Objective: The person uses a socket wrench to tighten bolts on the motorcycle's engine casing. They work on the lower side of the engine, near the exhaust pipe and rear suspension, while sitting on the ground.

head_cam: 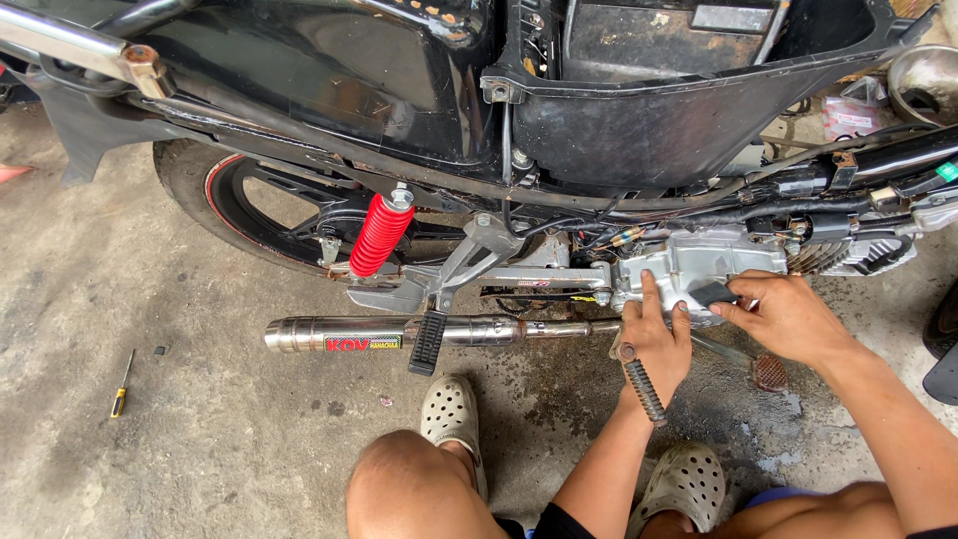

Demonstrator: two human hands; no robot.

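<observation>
Crouching beside a motorcycle, we press our left hand (654,334) flat, fingers spread, on the silver engine cover (699,265). At three o'clock of it, our right hand (788,317) pinches a small dark pad (713,292) against the same cover. A ribbed kick lever (644,387) lies over the left wrist. At nine o'clock run the exhaust pipe (339,334) and red shock spring (379,235); a screwdriver (121,387) lies far left on the concrete floor (200,449).

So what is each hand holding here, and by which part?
The right hand pinches a small dark flat piece by its edge against the engine cover. The left hand rests there, gripping nothing.
</observation>
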